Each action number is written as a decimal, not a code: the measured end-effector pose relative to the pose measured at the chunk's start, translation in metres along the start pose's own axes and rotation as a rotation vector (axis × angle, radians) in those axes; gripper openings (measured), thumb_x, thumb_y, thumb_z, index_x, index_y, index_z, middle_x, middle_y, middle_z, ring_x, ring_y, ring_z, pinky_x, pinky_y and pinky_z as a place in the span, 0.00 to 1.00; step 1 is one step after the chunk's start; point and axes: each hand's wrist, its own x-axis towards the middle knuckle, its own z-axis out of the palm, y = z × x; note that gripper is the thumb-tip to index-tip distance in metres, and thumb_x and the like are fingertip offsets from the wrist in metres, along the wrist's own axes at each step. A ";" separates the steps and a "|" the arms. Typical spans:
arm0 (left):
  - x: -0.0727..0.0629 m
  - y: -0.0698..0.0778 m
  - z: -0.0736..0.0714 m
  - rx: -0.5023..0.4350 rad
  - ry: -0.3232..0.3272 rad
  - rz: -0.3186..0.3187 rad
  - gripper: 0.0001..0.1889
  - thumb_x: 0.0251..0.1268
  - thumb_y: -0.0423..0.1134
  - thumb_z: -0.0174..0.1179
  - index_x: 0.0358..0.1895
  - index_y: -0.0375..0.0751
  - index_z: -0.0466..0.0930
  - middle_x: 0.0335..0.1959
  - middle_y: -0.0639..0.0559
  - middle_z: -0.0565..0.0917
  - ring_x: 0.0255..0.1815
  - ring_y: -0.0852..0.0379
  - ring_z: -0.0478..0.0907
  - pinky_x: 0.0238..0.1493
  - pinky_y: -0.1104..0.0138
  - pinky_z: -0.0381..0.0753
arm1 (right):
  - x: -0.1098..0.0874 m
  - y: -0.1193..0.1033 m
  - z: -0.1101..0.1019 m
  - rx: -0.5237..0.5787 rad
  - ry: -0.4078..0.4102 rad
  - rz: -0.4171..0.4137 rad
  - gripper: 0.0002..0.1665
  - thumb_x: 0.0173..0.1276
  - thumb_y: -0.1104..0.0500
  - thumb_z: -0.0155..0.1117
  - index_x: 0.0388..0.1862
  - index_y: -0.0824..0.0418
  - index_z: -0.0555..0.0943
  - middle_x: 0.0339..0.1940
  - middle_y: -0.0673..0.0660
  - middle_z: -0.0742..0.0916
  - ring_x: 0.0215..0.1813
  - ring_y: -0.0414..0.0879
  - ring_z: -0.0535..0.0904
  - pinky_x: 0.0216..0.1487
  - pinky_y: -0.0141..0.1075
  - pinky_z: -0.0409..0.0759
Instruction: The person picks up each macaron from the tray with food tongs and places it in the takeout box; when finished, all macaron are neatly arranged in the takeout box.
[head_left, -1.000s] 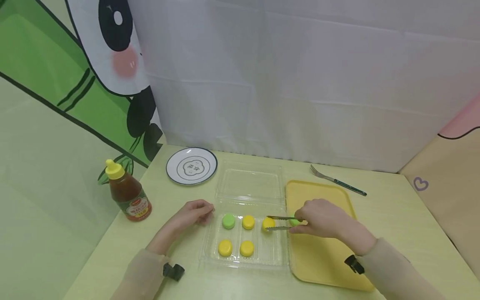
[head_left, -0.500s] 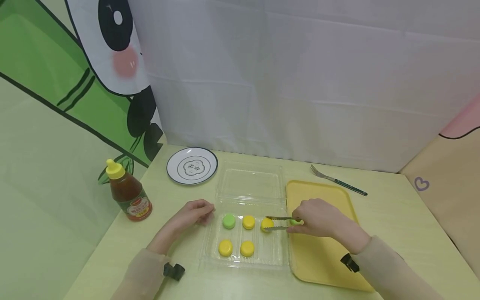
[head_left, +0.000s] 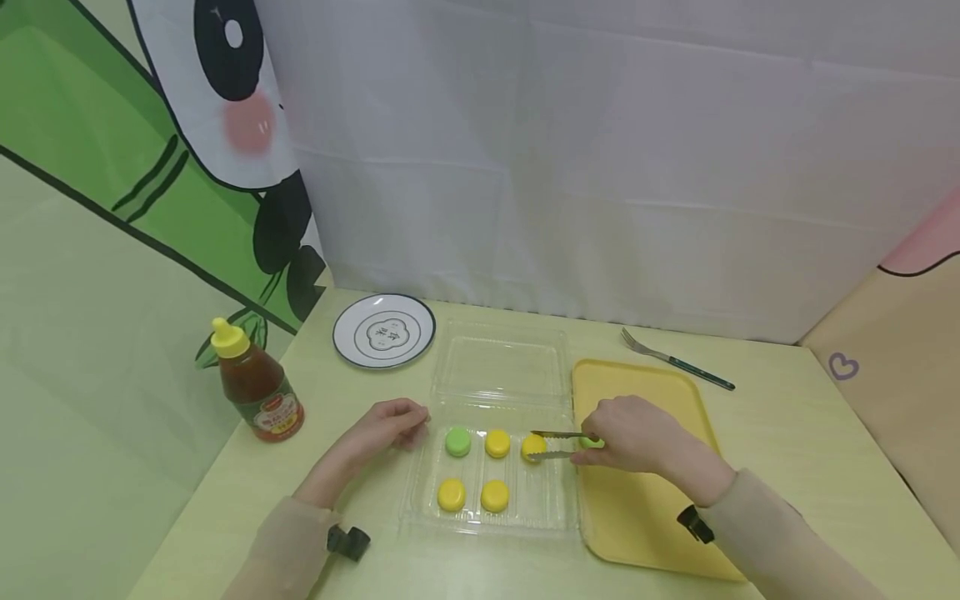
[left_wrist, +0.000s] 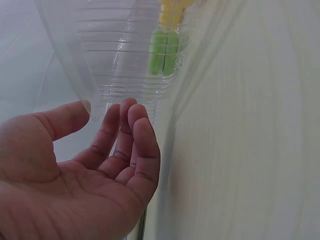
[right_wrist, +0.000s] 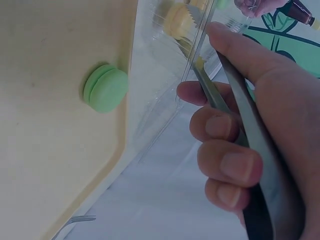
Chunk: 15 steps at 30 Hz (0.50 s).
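Note:
My right hand (head_left: 630, 433) holds metal tongs (right_wrist: 245, 115), their serrated tips on either side of a yellow macaron (head_left: 534, 448) in the back row of an open clear plastic box (head_left: 528, 504). Two other yellow macarons (head_left: 452, 495) lie in the front row; a further yellow one (head_left: 497, 443) and a green macaron (head_left: 458, 442) share the back row. At the box's left edge, my left hand (head_left: 393, 423) has its thumb and fingertips on opposite sides of the rim. Another green macaron (right_wrist: 107, 89), partly hidden by my right hand in the head view, lies on the yellow tray.
The yellow tray (head_left: 637, 525) stands right of the box, under my right forearm. Behind it lies a fork (head_left: 675, 362) with a dark green handle. At the back left is a white plate (head_left: 384, 332) with a dark rim, and a sauce bottle (head_left: 262, 392) stands at far left.
My right hand has shifted slightly left with the tongs, which stay around the same yellow macaron. The left hand has kept its place at the box edge.

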 end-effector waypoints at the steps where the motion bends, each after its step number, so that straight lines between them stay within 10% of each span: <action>1: 0.000 0.000 0.000 -0.001 -0.001 0.001 0.17 0.76 0.44 0.55 0.47 0.29 0.79 0.34 0.49 0.80 0.35 0.56 0.75 0.40 0.64 0.76 | 0.000 0.000 0.001 -0.002 -0.001 0.004 0.32 0.64 0.41 0.71 0.14 0.49 0.60 0.18 0.41 0.53 0.22 0.35 0.47 0.23 0.31 0.48; 15: 0.002 -0.003 -0.001 -0.011 -0.013 0.014 0.17 0.76 0.43 0.55 0.47 0.28 0.79 0.33 0.49 0.80 0.34 0.56 0.75 0.38 0.65 0.76 | 0.002 -0.008 -0.001 -0.025 -0.005 0.040 0.33 0.61 0.44 0.73 0.12 0.50 0.61 0.17 0.42 0.54 0.22 0.36 0.47 0.22 0.31 0.47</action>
